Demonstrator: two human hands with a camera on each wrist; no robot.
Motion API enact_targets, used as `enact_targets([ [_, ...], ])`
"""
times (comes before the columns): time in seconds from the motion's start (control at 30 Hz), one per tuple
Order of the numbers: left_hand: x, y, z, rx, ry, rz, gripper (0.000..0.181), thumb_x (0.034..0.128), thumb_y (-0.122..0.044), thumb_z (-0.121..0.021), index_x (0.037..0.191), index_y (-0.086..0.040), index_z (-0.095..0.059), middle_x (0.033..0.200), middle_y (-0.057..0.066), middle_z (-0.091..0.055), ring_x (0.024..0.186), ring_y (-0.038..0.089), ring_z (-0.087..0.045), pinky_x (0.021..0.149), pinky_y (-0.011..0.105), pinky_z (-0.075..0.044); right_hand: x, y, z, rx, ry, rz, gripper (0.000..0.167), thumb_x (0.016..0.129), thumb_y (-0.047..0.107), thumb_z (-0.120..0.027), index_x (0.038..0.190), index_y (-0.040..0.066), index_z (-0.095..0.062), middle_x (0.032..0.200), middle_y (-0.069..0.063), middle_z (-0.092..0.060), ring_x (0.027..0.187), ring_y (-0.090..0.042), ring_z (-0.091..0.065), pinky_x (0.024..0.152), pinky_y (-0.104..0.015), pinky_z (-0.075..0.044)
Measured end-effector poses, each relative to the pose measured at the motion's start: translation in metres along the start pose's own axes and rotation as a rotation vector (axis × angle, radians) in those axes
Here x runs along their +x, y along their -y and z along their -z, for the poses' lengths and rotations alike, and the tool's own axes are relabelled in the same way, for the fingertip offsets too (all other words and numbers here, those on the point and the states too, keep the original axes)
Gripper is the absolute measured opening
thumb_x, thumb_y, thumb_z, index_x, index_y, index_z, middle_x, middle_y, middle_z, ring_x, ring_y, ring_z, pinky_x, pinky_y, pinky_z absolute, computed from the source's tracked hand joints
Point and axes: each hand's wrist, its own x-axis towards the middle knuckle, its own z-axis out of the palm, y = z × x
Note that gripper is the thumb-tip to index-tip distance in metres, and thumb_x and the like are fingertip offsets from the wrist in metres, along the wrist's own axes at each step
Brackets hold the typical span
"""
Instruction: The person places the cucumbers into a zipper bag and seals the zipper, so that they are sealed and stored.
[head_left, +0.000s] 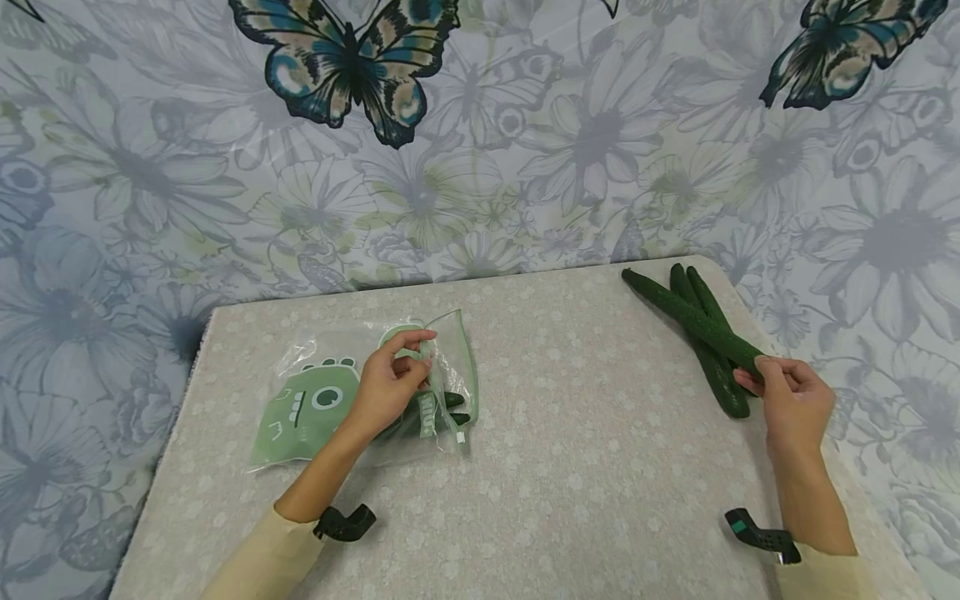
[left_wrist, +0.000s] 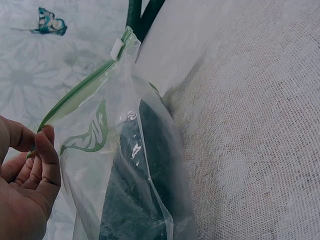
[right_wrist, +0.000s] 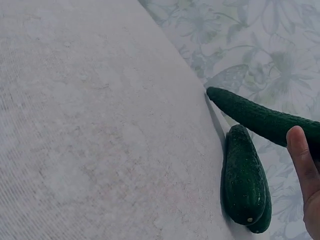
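Note:
On the left lies a clear zip bag (head_left: 303,417) with a green cartoon face and a green-edged mouth facing right. My left hand (head_left: 386,387) pinches the rim of that mouth between thumb and fingers, as the left wrist view shows. Dark green cucumbers (left_wrist: 135,175) lie inside the bag, their ends near its mouth. My right hand (head_left: 798,408) grips one cucumber (head_left: 690,317) by its near end. That one slants across two other cucumbers (head_left: 723,387), which lie side by side at the table's right. In the right wrist view, the thumb rests along the held cucumber (right_wrist: 265,117).
A pale patterned cloth covers the table (head_left: 570,467). Behind and beside it hangs a floral backdrop (head_left: 480,192) with butterflies. The white zip slider (left_wrist: 117,49) sits at one end of the bag's mouth. The loose cucumbers lie near the table's right edge.

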Motion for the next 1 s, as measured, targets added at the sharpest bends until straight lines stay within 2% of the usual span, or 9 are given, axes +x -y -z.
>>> enact_targets([
  [0.1,0.0,-0.001,0.0,0.007,0.003,0.008,0.039,0.1044,-0.005,-0.065,0.14,-0.019,-0.068,0.127,0.018,-0.056,0.069,0.012,-0.065,0.069,0.03,-0.064,-0.001,-0.002,-0.001,0.089,0.001,0.051,0.011,0.1,0.006,-0.071,0.095,-0.004,-0.074,0.074,-0.006,-0.07,0.06,-0.015,-0.078,0.068,-0.023,-0.065],
  [0.23,-0.001,-0.001,0.0,0.012,0.008,0.007,0.039,0.105,-0.006,-0.065,0.141,-0.02,-0.067,0.127,0.016,-0.056,0.07,0.014,-0.065,0.069,0.03,-0.064,-0.002,-0.002,-0.003,0.152,0.024,0.109,0.012,0.1,0.004,-0.071,0.095,-0.007,-0.074,0.083,-0.007,-0.072,0.062,-0.017,-0.078,0.065,-0.026,-0.066],
  [0.37,-0.001,0.0,-0.001,0.014,0.008,0.006,0.039,0.1049,-0.005,-0.065,0.141,-0.02,-0.067,0.126,0.015,-0.056,0.07,0.014,-0.065,0.069,0.031,-0.064,-0.004,0.0,-0.004,0.181,0.042,0.109,0.012,0.102,0.003,-0.068,0.097,-0.007,-0.074,0.091,-0.008,-0.07,0.062,-0.018,-0.077,0.064,-0.027,-0.066],
  [0.5,-0.001,0.001,-0.001,0.02,0.007,0.005,0.039,0.1047,-0.005,-0.065,0.14,-0.02,-0.067,0.126,0.015,-0.056,0.069,0.013,-0.065,0.069,0.031,-0.064,-0.006,0.002,-0.006,0.21,0.06,0.104,0.013,0.102,0.001,-0.066,0.095,-0.007,-0.074,0.093,-0.01,-0.069,0.059,-0.02,-0.076,0.061,-0.028,-0.065],
  [0.7,0.0,0.0,-0.001,0.024,0.011,0.006,0.039,0.1047,-0.005,-0.064,0.141,-0.02,-0.067,0.126,0.016,-0.056,0.07,0.013,-0.065,0.069,0.031,-0.064,-0.012,0.004,-0.01,0.211,0.101,0.12,0.016,0.103,0.0,-0.065,0.094,-0.009,-0.075,0.091,-0.01,-0.072,0.057,-0.02,-0.074,0.057,-0.027,-0.064],
  [1.0,-0.001,0.0,-0.002,0.019,0.003,0.004,0.039,0.1043,-0.005,-0.065,0.14,-0.021,-0.068,0.124,0.014,-0.055,0.069,0.012,-0.064,0.068,0.03,-0.063,-0.017,0.002,-0.016,0.151,0.154,0.155,0.019,0.105,0.0,-0.06,0.094,-0.007,-0.075,0.086,-0.009,-0.072,0.055,-0.017,-0.074,0.053,-0.024,-0.061],
])
